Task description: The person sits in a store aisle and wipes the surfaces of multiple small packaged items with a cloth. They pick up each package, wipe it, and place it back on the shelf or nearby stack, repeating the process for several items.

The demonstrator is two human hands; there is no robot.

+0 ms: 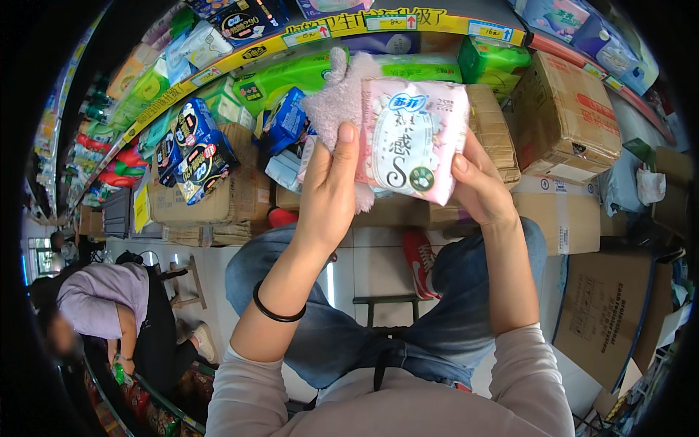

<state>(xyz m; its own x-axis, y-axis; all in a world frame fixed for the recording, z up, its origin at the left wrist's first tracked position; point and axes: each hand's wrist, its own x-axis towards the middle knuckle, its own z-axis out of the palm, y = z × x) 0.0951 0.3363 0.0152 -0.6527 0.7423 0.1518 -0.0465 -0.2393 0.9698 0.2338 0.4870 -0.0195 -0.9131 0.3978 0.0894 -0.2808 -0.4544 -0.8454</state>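
Note:
My left hand point(332, 188) holds a fluffy pink-grey cloth point(338, 104) against the left side of a pink pack of sanitary pads point(409, 139). My right hand point(480, 180) grips the pack's right edge, its thumb on the front corner. The pack faces me, held up before the shelf. Behind my left hand, a blue pack point(286, 120) and a pale pack point(284, 169) lie on cardboard. Further left, several dark blue pad packs point(199, 158) sit on a carton point(240, 185).
Shelf edges with yellow price strips point(246, 52) curve across the top. Green tissue packs point(289, 74) fill the lower shelf. Cartons point(568, 117) are stacked at the right, above a flattened cardboard box point(603, 317). A person in a lilac shirt point(104, 297) bends over goods at the left.

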